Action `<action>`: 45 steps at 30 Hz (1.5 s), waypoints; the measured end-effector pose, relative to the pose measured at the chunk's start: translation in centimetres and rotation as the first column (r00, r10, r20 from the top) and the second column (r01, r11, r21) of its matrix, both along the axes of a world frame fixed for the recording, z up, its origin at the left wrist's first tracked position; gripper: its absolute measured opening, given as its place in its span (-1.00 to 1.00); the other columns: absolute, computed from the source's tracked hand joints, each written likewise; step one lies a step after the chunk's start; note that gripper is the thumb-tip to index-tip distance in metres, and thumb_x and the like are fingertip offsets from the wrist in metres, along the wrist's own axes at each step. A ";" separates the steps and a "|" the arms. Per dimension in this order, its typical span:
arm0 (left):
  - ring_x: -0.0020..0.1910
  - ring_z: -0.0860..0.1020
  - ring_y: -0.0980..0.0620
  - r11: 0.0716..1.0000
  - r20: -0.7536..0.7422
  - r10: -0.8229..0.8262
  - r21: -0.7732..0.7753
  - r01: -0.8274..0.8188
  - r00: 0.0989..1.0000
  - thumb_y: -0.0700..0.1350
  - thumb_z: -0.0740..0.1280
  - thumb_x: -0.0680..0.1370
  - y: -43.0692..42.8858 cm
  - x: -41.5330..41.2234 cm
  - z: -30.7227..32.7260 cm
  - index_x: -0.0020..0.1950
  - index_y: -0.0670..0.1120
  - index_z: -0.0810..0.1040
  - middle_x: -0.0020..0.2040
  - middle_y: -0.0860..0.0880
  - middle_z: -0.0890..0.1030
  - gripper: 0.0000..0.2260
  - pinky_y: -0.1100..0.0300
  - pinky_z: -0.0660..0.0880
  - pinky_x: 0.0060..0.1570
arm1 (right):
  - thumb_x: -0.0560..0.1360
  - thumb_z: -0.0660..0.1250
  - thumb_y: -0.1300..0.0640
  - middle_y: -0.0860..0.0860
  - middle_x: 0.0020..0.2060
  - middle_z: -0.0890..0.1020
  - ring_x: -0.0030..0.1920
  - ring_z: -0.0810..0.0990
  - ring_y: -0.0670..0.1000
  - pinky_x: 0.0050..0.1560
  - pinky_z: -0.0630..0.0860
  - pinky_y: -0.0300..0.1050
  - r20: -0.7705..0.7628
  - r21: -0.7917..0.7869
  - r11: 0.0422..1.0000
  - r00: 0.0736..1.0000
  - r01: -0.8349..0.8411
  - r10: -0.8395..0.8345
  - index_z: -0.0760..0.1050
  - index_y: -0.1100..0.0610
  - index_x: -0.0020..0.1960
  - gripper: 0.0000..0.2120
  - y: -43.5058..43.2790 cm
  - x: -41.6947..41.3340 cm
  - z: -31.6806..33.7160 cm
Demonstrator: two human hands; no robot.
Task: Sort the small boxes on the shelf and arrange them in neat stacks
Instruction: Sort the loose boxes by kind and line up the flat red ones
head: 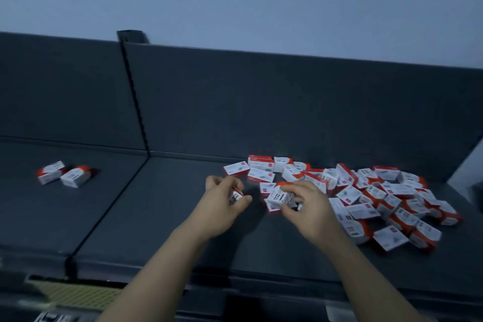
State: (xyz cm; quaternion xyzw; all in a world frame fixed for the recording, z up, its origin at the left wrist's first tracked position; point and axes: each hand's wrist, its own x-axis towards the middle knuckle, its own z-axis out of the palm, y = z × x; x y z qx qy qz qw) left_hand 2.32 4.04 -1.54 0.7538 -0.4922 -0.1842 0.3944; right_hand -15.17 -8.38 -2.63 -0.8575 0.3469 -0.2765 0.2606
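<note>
Centrally, a paper-clip box point(281, 197) sits tilted above the dark shelf point(156, 217), red end toward the back panel point(261, 102), pinched by the right hand point(311, 210). The left hand point(222, 204) pinches a second box point(236, 196), end-on. A jumbled pile point(379, 196) lies just right; two boxes point(65, 174) lie far left.

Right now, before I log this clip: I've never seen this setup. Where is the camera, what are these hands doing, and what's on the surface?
No machine here: one camera worn on a person's head looks down at their bare hands. The left hand pinches a small box; the right hand holds a box marked paper clips. Both are above a dark shelf. A loose heap of red-and-white boxes lies to the right, unstacked, and two stray boxes sit apart on the far-left section.
</note>
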 end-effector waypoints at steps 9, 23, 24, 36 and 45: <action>-0.05 0.48 0.15 0.983 0.089 0.177 0.041 -0.181 0.980 -0.10 0.31 0.53 12.2 11.3 0.5 0.27 0.07 0.42 0.16 0.02 0.32 -0.68 0.54 0.33 -0.12 | 0.41 0.43 0.23 -0.17 0.10 0.49 0.09 0.54 -0.12 0.20 0.50 -0.14 0.025 0.058 0.985 0.987 -0.160 0.159 0.60 0.04 0.16 -0.67 8.8 13.6 0.0; -0.03 0.42 0.05 0.905 0.158 0.410 0.051 -0.422 0.898 -0.17 0.17 0.59 24.7 26.0 -0.9 0.25 -0.02 0.45 0.10 -0.05 0.43 -0.75 0.25 0.31 -0.04 | 0.42 0.41 0.22 -0.17 0.10 0.47 0.07 0.53 -0.14 0.19 0.49 -0.19 -0.020 0.124 0.947 0.954 -0.296 0.300 0.58 0.03 0.19 -0.64 20.1 29.4 -2.0; -0.04 0.42 0.07 0.897 0.149 0.422 0.075 -0.436 0.894 -0.16 0.21 0.58 25.0 26.7 -0.9 0.25 -0.01 0.44 0.11 -0.04 0.42 -0.74 0.26 0.32 -0.02 | 0.41 0.40 0.22 -0.16 0.10 0.48 0.07 0.53 -0.14 0.19 0.49 -0.19 -0.022 0.122 0.946 0.952 -0.301 0.306 0.58 0.03 0.19 -0.64 20.3 30.3 -2.1; -0.10 0.44 0.08 0.848 0.157 0.472 0.187 -0.496 0.867 0.03 0.37 0.51 24.4 32.3 -3.1 0.17 -0.01 0.39 0.02 0.00 0.44 -0.70 0.23 0.35 -0.13 | 0.38 0.42 0.14 -0.19 0.03 0.51 -0.02 0.53 -0.20 0.06 0.52 -0.25 -0.041 0.159 0.915 0.923 -0.372 0.382 0.55 -0.07 0.08 -0.71 20.2 37.6 -4.0; 0.16 0.40 -0.05 0.818 0.180 0.476 0.268 -0.508 0.861 0.12 0.31 0.52 23.3 35.6 -4.7 0.34 0.04 0.35 0.18 -0.03 0.35 -0.57 0.11 0.40 0.18 | 0.38 0.41 0.08 -0.19 0.04 0.43 -0.02 0.47 -0.18 -0.09 0.43 -0.33 -0.132 0.124 0.924 0.917 -0.362 0.377 0.44 -0.07 0.03 -0.74 19.7 40.7 -5.5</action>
